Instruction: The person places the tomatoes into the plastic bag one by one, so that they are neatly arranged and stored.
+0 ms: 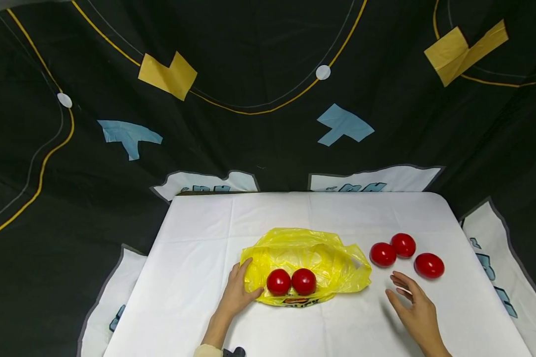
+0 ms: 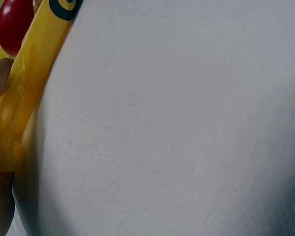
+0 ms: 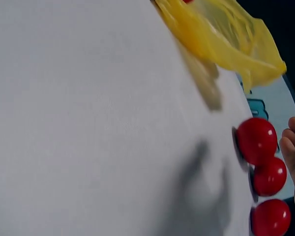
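A crinkled yellow plastic bag (image 1: 303, 245) lies spread on the white table, with two glossy red balls (image 1: 279, 282) side by side on or in its front part; I cannot tell which. My left hand (image 1: 238, 293) grips the bag's left end. In the left wrist view the thumb (image 2: 0, 78) lies over the folded yellow edge. Three more red balls (image 1: 429, 266) sit in a loose group right of the bag. Just in front of them my right hand (image 1: 416, 313) hovers with nothing in it, fingers loosely bent and thumb apart. The right wrist view shows its fingers beside these balls (image 3: 256, 141).
The table is draped in a white cloth (image 1: 196, 233). Behind it hangs a black curtain (image 1: 250, 144) with yellow lines and pieces of gold tape (image 1: 167, 77) and blue tape (image 1: 346, 125). Dark lettering (image 1: 301, 302) shows along the bag's front edge.
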Demonstrator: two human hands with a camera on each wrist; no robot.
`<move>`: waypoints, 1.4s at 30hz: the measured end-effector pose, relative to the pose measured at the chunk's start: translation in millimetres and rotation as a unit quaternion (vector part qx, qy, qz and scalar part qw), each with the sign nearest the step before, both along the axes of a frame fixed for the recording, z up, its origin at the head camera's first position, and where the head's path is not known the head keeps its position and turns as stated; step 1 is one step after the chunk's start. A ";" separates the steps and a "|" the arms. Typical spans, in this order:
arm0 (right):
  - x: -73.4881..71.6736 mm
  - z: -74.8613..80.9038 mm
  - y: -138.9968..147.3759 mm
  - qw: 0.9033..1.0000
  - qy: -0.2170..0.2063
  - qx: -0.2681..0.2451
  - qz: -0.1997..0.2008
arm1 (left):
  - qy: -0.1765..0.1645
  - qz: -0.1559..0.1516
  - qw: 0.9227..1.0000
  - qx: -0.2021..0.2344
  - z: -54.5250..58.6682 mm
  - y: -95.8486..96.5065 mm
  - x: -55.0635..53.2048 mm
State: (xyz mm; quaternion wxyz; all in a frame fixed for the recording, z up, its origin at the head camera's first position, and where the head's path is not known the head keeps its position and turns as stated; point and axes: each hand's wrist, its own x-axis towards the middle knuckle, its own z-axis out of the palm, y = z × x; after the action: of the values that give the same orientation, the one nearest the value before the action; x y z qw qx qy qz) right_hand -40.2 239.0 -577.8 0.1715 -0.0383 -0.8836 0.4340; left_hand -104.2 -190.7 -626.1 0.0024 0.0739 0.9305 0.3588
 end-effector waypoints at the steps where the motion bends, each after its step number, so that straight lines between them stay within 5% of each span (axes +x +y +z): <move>1: 0.4 0.2 3.1 1.000 0.000 0.004 -0.004 | 0.000 0.001 1.000 0.000 -0.2 0.0 -0.3; 14: -4.9 -4.3 54.8 0.991 -0.038 0.080 -0.104 | 0.008 -0.001 1.000 0.002 -2.4 0.7 -0.5; 21: -15.5 -24.5 87.6 0.974 -0.130 0.073 -0.168 | 0.011 0.001 1.000 0.003 -2.1 -0.1 -0.9; 28: -20.7 -19.9 89.4 0.959 -0.228 0.023 -0.167 | 0.002 0.001 1.000 0.007 -2.2 0.4 -0.6; 42: -31.1 -32.1 98.2 0.958 -0.247 0.002 -0.144 | -0.009 0.006 1.000 0.002 -0.6 0.3 -0.3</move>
State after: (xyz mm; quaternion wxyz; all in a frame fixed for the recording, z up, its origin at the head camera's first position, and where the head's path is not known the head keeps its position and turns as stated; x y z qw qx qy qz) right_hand -71.3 337.2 -609.9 0.0087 -0.2704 -0.8844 0.3803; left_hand -104.5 -190.5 -626.7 0.0088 0.0651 0.9300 0.3617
